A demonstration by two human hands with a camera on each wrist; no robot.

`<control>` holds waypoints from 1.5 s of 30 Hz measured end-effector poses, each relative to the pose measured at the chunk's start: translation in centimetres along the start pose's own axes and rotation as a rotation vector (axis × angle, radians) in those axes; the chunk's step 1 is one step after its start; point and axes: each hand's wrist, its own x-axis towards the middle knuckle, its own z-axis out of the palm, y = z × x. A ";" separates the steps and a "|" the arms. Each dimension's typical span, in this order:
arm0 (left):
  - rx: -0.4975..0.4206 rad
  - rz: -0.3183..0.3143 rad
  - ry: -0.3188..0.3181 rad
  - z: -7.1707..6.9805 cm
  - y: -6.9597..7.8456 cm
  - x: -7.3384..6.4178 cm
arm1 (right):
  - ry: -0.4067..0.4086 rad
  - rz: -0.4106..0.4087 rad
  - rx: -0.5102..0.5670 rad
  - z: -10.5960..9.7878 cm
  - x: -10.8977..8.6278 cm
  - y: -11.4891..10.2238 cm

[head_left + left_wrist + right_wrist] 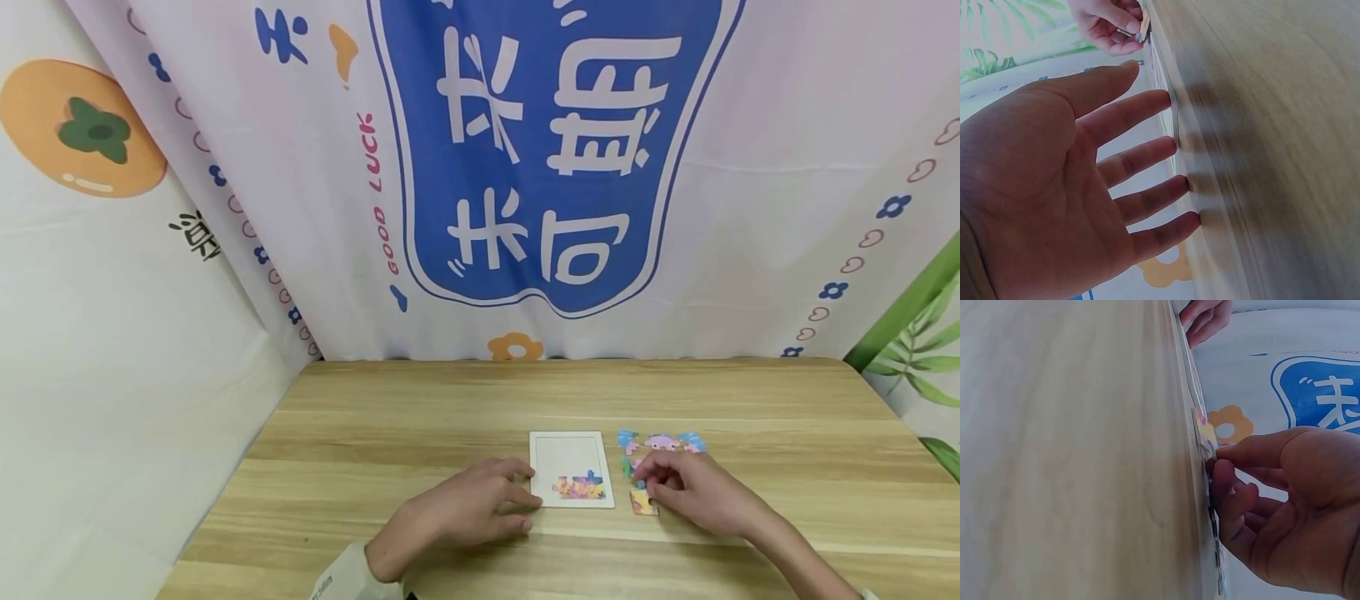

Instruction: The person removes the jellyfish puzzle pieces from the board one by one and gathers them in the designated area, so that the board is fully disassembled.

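Note:
A white puzzle tray [561,457] lies on the table, with joined colourful jigsaw pieces [577,487] in its lower right part. My left hand [483,502] is at its left side, fingers spread and nearly straight; in the left wrist view the fingertips [1169,145] touch down along the tray's edge and the tabletop. To the right of the tray, my right hand [697,490] pinches a yellow jigsaw piece [642,502] between thumb and fingers. The right wrist view shows this piece [1205,428] tilted up off the table. Several loose pieces [662,442] lie beyond that hand, partly hidden by it.
The wood-grain table [420,400] ends at a hanging printed cloth [330,317] along the back. Another pale cloth [150,400] hangs at the left side, and a leaf-patterned one [926,358] at the right.

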 end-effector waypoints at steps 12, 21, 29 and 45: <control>-0.016 0.002 0.000 0.0 -0.2 0.0 | -0.020 0.004 -0.007 0.1 0.0 -0.3; -0.017 0.007 0.008 0.1 -0.3 0.2 | -0.004 0.027 -0.044 0.2 0.4 -1.2; -0.011 0.012 0.008 0.0 -0.2 0.3 | -0.019 0.012 -0.040 1.1 2.5 -3.1; -0.007 0.026 0.022 0.1 -0.2 0.3 | -0.111 -0.005 -0.047 3.5 5.8 -5.2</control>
